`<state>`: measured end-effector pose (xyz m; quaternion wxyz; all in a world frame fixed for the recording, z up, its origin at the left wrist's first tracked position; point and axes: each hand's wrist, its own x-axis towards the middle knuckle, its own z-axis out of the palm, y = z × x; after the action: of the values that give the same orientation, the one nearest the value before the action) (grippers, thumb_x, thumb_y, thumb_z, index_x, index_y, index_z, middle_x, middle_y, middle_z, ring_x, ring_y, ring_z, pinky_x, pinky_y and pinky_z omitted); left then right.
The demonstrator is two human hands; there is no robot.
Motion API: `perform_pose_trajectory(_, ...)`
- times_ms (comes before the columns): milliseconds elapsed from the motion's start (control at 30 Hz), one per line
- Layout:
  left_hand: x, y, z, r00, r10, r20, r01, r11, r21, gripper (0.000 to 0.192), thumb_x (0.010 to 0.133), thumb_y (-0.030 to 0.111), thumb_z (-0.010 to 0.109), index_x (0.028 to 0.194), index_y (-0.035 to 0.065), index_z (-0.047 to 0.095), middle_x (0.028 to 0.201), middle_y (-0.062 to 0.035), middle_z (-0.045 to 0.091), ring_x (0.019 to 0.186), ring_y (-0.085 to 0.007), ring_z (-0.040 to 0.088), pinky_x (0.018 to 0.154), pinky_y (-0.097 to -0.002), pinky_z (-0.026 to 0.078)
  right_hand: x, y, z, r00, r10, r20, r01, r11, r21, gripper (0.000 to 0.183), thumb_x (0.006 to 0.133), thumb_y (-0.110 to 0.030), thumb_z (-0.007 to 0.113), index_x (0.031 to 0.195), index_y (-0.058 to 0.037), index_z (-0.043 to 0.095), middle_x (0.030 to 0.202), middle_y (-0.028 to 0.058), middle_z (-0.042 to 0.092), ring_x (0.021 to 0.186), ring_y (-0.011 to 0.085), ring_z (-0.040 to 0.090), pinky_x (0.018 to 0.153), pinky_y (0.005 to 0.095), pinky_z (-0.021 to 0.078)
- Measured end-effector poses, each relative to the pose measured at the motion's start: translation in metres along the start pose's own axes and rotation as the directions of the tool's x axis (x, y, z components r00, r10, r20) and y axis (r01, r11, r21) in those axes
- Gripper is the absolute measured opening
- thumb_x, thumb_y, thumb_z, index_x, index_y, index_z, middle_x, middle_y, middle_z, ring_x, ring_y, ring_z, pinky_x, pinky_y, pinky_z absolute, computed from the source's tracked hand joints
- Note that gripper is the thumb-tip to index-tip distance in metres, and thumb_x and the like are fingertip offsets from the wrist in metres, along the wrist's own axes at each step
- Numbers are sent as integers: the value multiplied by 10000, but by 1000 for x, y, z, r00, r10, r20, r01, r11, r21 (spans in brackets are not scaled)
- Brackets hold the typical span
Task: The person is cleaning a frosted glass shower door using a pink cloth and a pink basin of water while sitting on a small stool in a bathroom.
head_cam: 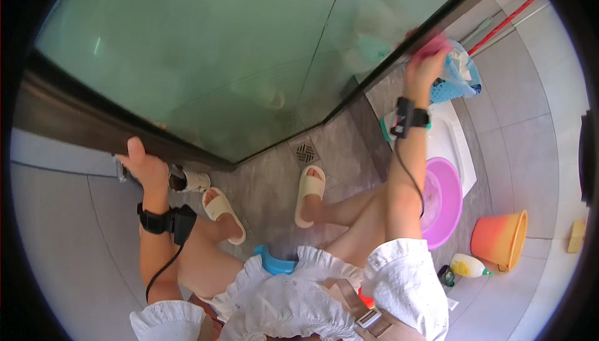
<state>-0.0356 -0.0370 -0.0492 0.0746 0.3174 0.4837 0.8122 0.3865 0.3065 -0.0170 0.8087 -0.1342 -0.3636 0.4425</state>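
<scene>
In the head view my right hand (pixel 423 74) holds a pink cloth (pixel 433 45) against the dark metal frame (pixel 449 11) along the right edge of a green-tinted glass panel (pixel 201 60). Some of its fingers are hidden by the cloth and the frame. My left hand (pixel 149 168) is at the panel's left frame (pixel 93 123), its thumb raised over the frame's edge. Whether its other fingers grip the frame is hidden. Each wrist wears a black strap with a small device and a cable.
Beneath my right arm sits a pink-purple basin (pixel 447 210) beside a white squat toilet (pixel 451 125). A lined blue bin (pixel 456 83) is near the cloth. An orange bucket (pixel 498 240) and a pump bottle (pixel 468 266) lie right. A drain grate (pixel 305 153) is ahead of my slippers (pixel 311 184).
</scene>
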Motion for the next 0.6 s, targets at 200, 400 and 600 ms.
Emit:
perform_pose_trajectory(200, 1, 7, 19, 999, -19, -37, 20, 1000, 19, 367, 832, 225, 588, 1042, -60, 492, 1026, -87, 533, 901, -164, 487, 832, -296, 388, -2, -116, 151, 862, -361, 356, 469, 833, -294, 141, 849, -63, 492, 973, -15, 538, 862, 53, 566, 759, 143, 542, 670, 242, 435)
perform_pose_trajectory(400, -2, 17, 32, 994, 26, 110, -30, 999, 34, 269, 847, 193, 572, 963, -48, 546, 962, -59, 556, 856, -134, 495, 790, -263, 392, -24, -65, 119, 571, -679, 462, 729, 161, -665, 282, 828, -115, 535, 1064, 34, 491, 1059, 135, 510, 988, 240, 486, 860, 332, 375)
perform_pose_trajectory(600, 13, 15, 25, 999, 0, 53, -4, 998, 65, 264, 856, 183, 562, 982, -48, 539, 968, -63, 553, 858, -133, 494, 767, -259, 406, -104, 32, 51, 862, -482, 156, 388, 430, -815, 429, 828, -151, 523, 1187, 53, 406, 1223, 195, 401, 1136, 319, 372, 987, 387, 252)
